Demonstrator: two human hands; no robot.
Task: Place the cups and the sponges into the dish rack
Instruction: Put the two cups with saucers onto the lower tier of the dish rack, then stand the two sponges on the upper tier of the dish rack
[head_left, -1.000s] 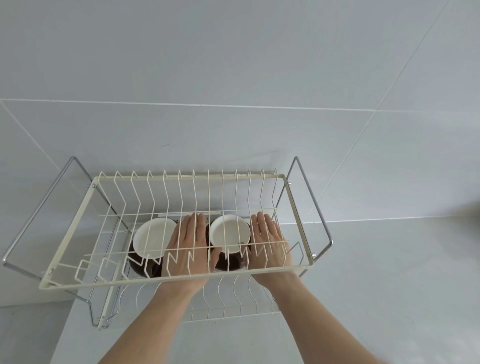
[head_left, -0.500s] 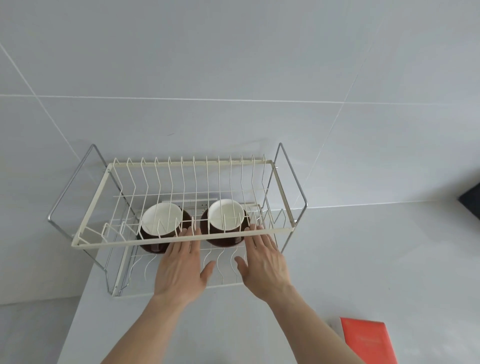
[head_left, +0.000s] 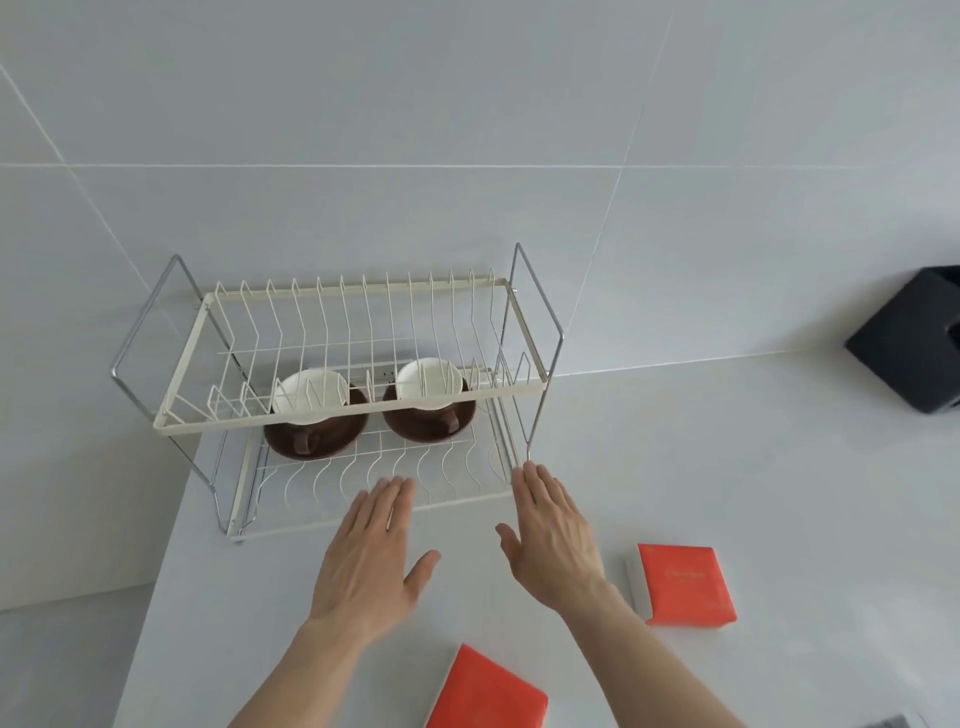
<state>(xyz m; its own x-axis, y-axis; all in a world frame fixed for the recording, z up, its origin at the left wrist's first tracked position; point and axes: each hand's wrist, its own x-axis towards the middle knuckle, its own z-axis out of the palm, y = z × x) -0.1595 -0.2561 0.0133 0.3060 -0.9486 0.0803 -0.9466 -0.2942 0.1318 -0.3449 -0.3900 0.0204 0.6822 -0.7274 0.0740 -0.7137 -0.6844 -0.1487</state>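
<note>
Cups sit on the lower tier of the dish rack (head_left: 343, 415): left cup (head_left: 310, 415) and right cup (head_left: 430, 402), brown w/ white insides, side by side. I see both hands spread flat and empty just in front of the rack: left hand (head_left: 371, 556), right hand (head_left: 553, 540). Nearer me than the rack, two orange sponges lie on the worktop (head_left: 779, 493): near sponge (head_left: 485, 693), right sponge (head_left: 683, 584).

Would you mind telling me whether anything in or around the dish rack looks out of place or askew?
Nothing looks damaged or spilled. Both cups sit upright on the lower shelf of the dish rack. The only things still out of place are the two orange sponges lying on the counter, outside the rack.
</note>
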